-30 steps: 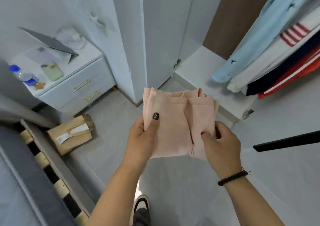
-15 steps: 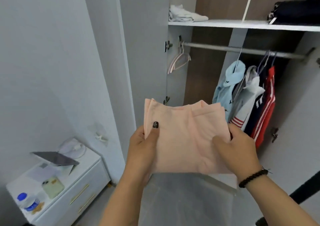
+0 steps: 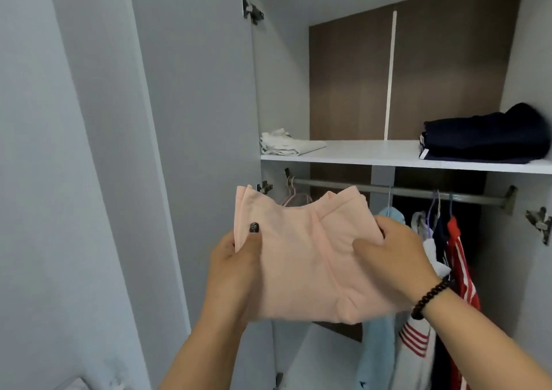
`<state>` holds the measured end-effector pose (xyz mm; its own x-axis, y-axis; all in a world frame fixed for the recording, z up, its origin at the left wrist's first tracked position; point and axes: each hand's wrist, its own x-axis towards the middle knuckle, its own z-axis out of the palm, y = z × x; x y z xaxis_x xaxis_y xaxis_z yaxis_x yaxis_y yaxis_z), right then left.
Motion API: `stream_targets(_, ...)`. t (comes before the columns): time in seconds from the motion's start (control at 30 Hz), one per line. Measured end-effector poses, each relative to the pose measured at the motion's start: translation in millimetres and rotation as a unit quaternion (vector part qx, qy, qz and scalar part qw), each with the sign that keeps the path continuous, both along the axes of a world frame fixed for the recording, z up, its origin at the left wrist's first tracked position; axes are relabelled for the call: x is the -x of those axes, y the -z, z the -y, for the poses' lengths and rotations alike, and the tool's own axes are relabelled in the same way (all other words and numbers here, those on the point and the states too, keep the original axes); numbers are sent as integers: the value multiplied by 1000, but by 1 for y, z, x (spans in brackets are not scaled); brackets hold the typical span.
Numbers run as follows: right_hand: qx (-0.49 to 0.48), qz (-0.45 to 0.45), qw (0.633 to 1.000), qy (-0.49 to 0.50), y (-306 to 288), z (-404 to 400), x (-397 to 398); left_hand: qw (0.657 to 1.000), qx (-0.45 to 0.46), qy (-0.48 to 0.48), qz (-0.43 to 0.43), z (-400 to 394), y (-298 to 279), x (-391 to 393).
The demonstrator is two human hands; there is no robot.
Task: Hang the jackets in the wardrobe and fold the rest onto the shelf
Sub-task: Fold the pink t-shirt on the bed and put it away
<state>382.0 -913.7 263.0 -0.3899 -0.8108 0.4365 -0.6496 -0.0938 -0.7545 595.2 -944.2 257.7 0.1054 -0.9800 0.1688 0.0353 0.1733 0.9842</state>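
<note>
Two hands, left and right, grip folded peach cotton garment; next, lift onto white wardrobe shelf above

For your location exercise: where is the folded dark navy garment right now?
In the head view, the folded dark navy garment lies at the right end of the white wardrobe shelf, above the hanging rail, far from the folded white garment at the left end.

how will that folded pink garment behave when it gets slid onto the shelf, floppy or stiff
Probably floppy: the folded pink garment sags between the left hand and right hand, its top edge dipping. It looks light, held by thumbs and fingers alone. Its loose layers may splay if pushed along the shelf, so setting it down flat seems safer.
</note>
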Motion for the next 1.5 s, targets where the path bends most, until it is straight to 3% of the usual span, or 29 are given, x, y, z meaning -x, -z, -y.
stream_targets(0.07,7,-18,1000,-13,-22,27,21,999,17,-17,25,24,-20,17)
stream_targets(0.17,-2,-54,998,-27,-48,65,49,986,90,-54,128,59,-43,37)
stream_targets(0.33,-86,-84,991,-64,-79,123,89,952,159,-86,248,110,-70,51)
stream_targets(0.63,-117,5,981,-155,-156,242,124,975,157,-11,157,232,-98,49)
stream_targets(0.83,-70,57,988,-129,-197,310,149,985,118,63,112,309,-130,57)
stream_targets(1.17,-47,35,987,-150,-241,447,188,987,124,24,95,414,-136,106)
stream_targets(1.5,-76,87,967,-225,-216,597,206,974,129,-110,150,477,-143,142)
